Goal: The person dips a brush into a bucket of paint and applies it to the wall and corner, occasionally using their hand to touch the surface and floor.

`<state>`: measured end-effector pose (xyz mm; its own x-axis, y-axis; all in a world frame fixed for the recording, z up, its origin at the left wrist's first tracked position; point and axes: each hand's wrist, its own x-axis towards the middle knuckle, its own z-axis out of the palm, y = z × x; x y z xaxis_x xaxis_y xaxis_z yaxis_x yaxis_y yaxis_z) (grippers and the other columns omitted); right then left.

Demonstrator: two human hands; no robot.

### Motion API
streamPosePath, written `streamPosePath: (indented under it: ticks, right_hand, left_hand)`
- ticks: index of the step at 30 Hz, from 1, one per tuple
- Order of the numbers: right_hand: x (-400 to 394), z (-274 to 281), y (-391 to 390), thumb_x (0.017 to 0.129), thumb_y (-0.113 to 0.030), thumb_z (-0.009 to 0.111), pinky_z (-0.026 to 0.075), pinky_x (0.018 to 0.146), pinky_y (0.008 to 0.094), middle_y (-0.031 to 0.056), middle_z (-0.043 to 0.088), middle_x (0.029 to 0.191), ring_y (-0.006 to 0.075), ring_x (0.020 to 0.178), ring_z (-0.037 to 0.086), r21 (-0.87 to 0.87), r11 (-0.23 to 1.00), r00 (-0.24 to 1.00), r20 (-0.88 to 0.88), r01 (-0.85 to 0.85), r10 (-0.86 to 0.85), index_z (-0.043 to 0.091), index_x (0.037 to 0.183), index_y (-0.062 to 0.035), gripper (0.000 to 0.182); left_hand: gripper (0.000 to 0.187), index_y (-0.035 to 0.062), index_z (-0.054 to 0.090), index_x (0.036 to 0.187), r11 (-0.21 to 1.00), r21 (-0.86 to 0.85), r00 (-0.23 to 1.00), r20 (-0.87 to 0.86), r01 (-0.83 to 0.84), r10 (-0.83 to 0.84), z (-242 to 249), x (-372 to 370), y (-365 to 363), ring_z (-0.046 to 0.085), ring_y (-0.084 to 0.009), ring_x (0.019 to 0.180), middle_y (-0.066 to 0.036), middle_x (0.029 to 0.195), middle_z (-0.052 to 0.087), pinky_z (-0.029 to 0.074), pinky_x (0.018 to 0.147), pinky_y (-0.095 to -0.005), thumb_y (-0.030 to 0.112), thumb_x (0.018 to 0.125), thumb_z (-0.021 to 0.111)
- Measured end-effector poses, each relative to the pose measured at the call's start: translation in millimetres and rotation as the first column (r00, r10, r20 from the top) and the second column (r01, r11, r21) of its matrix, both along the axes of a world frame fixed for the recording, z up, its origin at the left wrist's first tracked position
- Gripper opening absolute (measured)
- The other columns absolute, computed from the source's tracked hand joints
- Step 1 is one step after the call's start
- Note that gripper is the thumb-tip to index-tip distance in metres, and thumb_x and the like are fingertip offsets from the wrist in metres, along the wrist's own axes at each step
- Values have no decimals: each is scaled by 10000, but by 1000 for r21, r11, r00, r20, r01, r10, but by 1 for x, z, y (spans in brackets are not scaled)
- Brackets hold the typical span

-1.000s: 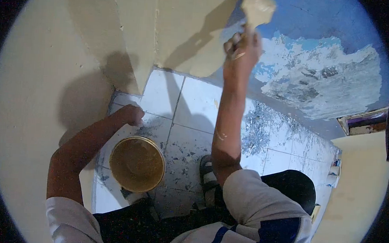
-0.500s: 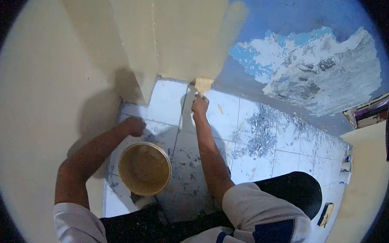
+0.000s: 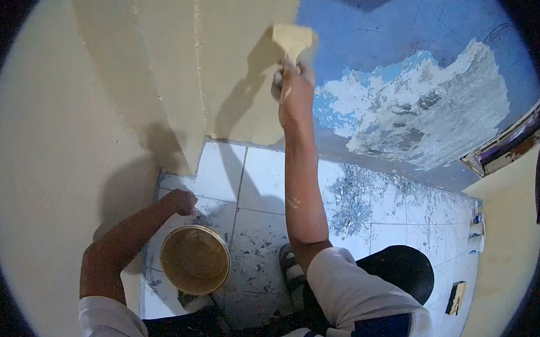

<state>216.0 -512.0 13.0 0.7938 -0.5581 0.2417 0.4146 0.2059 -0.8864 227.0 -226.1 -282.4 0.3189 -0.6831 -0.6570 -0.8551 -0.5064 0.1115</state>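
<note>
My right hand (image 3: 294,88) is wrapped round the handle of a wide paint brush (image 3: 293,39), whose bristles lie against the wall where cream paint (image 3: 244,65) meets blue (image 3: 360,34). Lower left, my left hand (image 3: 181,202) hangs closed just above the bucket (image 3: 195,260); whether it holds anything is hidden. Cream-brown paint shows inside the round bucket, which stands on the tiled floor.
A rough white and grey peeled patch (image 3: 429,103) marks the blue wall. Paint flakes (image 3: 350,199) litter the white tiles (image 3: 261,174). A window-like frame (image 3: 506,139) is at the right, with a small block-like object (image 3: 455,298) on the floor below.
My right hand has raised the brush from the wall's foot to well up the wall. The view has shifted slightly; my left hand stays near the bucket.
</note>
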Motion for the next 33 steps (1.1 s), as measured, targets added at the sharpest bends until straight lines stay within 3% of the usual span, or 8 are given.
streamPosePath:
  ticks: [7,10,13,16,18,21,25,33]
  right_hand:
    - [-16,8,16,933,-316,509,258,416,191,-48,381,596,35,484,342,-51,998,994,111,22,-16,508,904,-99,219]
    - [2,-69,5,946,-326,489,266,413,189,-56,377,590,30,485,345,33,988,979,-141,151,-145,504,899,-108,224]
    - [22,-218,-22,950,-343,462,383,448,254,26,491,686,115,500,454,-282,938,935,-229,202,-270,529,1116,-25,365]
    - [-21,-233,7,950,-310,471,224,342,234,-48,329,514,67,372,285,259,950,923,-379,173,-65,489,852,-110,224]
    - [-30,-291,0,946,-275,455,226,335,248,-28,344,520,90,362,292,415,898,864,-497,148,87,500,859,-99,202]
    - [-52,-316,-7,933,-234,447,235,338,258,-8,357,528,109,362,306,399,914,754,-622,72,212,521,901,-84,171]
    - [-62,-310,-11,933,-235,403,263,378,270,4,383,588,113,407,310,465,881,795,-564,82,224,526,1061,-73,241]
    - [-59,-325,-23,933,-256,399,262,397,259,-2,375,599,121,418,313,557,830,767,-549,38,333,522,1064,-79,252]
  left_hand:
    - [425,23,597,1064,997,-3,996,54,71,-71,-10,-3,13,586,-309,1034,-184,1106,606,462,897,-434,369,824,540]
    - [429,20,585,1086,997,51,997,44,56,-59,-18,-6,12,588,-307,1033,-183,1101,610,462,899,-432,355,821,551]
    - [411,14,605,1047,996,57,996,49,-73,71,12,-16,8,596,-309,1018,-188,1067,624,473,875,-436,348,809,572]
    - [377,6,613,1008,992,123,1000,11,1,-2,-11,-4,5,610,-320,985,-198,1029,634,487,835,-445,323,807,577]
    - [366,1,609,1008,999,45,1000,-1,18,-18,-1,-7,4,616,-331,965,-205,1018,635,492,816,-451,308,814,567]
    - [349,-4,607,997,1000,-26,999,44,11,-10,20,-11,2,623,-340,940,-209,994,639,497,804,-455,292,821,553]
    - [341,-4,607,967,1000,-21,1000,25,11,-10,17,-16,2,625,-342,931,-207,969,642,497,809,-458,300,823,555]
    - [403,-8,623,958,997,-38,997,46,65,-63,11,-16,-4,618,-345,946,-210,974,639,491,828,-449,367,825,564]
